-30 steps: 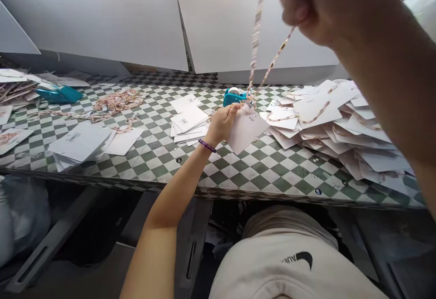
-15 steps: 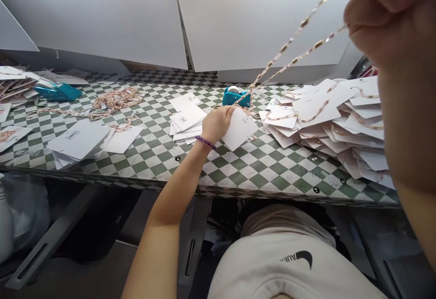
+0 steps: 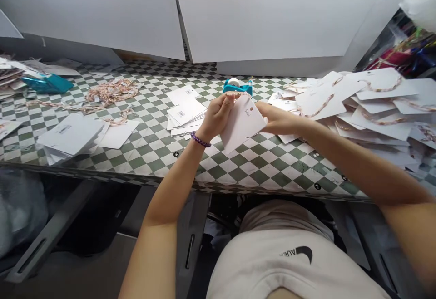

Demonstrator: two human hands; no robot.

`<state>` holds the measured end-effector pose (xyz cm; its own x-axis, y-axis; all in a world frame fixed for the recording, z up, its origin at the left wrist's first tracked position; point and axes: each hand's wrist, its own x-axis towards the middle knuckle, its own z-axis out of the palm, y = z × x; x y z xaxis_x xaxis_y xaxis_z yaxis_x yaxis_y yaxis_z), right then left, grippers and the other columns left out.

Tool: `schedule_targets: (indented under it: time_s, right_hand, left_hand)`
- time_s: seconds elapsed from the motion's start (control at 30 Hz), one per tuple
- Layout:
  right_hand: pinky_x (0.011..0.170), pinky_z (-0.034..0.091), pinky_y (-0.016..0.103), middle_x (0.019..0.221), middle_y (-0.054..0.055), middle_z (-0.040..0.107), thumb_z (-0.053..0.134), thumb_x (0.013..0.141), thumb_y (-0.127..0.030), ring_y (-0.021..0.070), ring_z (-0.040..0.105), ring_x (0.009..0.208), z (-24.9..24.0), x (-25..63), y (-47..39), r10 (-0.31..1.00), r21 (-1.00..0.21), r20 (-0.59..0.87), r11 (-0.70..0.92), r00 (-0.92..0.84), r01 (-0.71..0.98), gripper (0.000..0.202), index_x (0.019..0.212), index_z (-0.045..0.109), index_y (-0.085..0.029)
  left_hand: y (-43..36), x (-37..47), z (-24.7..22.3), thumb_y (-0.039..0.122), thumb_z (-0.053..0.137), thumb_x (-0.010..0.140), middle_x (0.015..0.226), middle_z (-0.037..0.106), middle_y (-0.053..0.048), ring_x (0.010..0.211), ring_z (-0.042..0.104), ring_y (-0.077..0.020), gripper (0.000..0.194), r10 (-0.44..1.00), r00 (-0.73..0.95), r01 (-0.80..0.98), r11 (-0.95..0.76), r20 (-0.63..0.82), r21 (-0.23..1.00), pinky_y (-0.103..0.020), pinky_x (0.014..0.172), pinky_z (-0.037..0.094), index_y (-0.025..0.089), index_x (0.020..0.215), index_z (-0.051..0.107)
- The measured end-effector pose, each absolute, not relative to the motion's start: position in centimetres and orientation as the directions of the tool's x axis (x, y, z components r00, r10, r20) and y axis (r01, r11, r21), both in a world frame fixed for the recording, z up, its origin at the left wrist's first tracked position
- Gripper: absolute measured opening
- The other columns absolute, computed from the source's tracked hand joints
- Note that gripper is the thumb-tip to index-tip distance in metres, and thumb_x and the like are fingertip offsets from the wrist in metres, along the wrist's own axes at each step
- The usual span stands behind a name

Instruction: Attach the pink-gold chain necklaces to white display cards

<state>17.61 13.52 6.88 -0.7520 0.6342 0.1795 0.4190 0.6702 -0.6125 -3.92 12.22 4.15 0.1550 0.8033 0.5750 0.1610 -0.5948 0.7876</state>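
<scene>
My left hand (image 3: 218, 115), with a purple bead bracelet at the wrist, grips a white card (image 3: 241, 124) by its upper left edge. A beaded strand (image 3: 238, 95) runs along the card's top edge by my left fingers. At the card's right edge is my right hand (image 3: 274, 118), its fingers partly behind the card, so what it grips cannot be made out. Just behind the card stands a blue tape dispenser (image 3: 237, 87).
Loose white cards (image 3: 186, 112) lie left of my hands. Farther left are another card stack (image 3: 71, 133), a tangle of beaded strands (image 3: 112, 91) and a second blue dispenser (image 3: 49, 83). Many cards with strands (image 3: 381, 117) are heaped at the right of the checkered table (image 3: 259, 172).
My right hand has come down from the upper right to the card, and the strand is no longer stretched up. The card in my left hand is tilted and raised a little.
</scene>
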Motion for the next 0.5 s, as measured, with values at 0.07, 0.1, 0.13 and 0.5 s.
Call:
schedule_targets:
  time_s: [0.07,0.1,0.13,0.5]
  right_hand:
    - [0.081,0.051,0.035,0.111,0.007,0.066,0.064,0.085,-0.039,0.0209,0.062,0.097,5.6,16.4,13.0,0.602,-0.642,0.229,0.684,-0.765,0.346,0.030,0.108,0.067,-0.020]
    - [0.078,0.051,0.033,0.104,0.007,0.068,0.061,0.087,-0.041,0.0192,0.062,0.092,5.2,15.8,12.8,0.613,-0.669,0.237,0.665,-0.753,0.331,0.029,0.104,0.067,-0.019]
    - [0.074,0.050,0.032,0.095,0.006,0.068,0.057,0.090,-0.043,0.0172,0.062,0.085,4.9,15.4,12.5,0.632,-0.700,0.240,0.638,-0.737,0.319,0.029,0.099,0.067,-0.017]
    - [0.052,0.051,0.023,0.070,0.002,0.062,0.063,0.085,-0.057,0.0082,0.060,0.060,7.0,15.8,10.2,0.807,-0.887,0.297,0.431,-0.511,0.164,0.042,0.083,0.058,-0.015]
  left_hand:
    - [12.3,-4.1,4.0,0.064,0.039,0.095,0.095,0.071,-0.008,0.082,0.067,-0.0169,0.054,0.826,0.155,0.138,-0.562,0.543,0.816,-0.029,0.067,0.052,0.019,0.097,0.069]
    - [12.4,-4.2,4.0,0.063,0.039,0.095,0.090,0.070,-0.007,0.077,0.065,-0.0160,0.053,0.841,0.148,0.132,-0.539,0.521,0.832,-0.029,0.063,0.050,0.019,0.095,0.069]
    - [12.5,-4.4,4.0,0.062,0.039,0.096,0.084,0.067,-0.006,0.071,0.062,-0.0151,0.052,0.854,0.134,0.129,-0.518,0.503,0.846,-0.029,0.060,0.048,0.019,0.092,0.069]
    - [12.7,-5.5,4.9,0.047,0.043,0.096,0.052,0.041,0.001,0.047,0.046,-0.0115,0.039,0.878,-0.026,0.018,-0.478,0.478,0.878,-0.027,0.044,0.037,0.021,0.076,0.065]
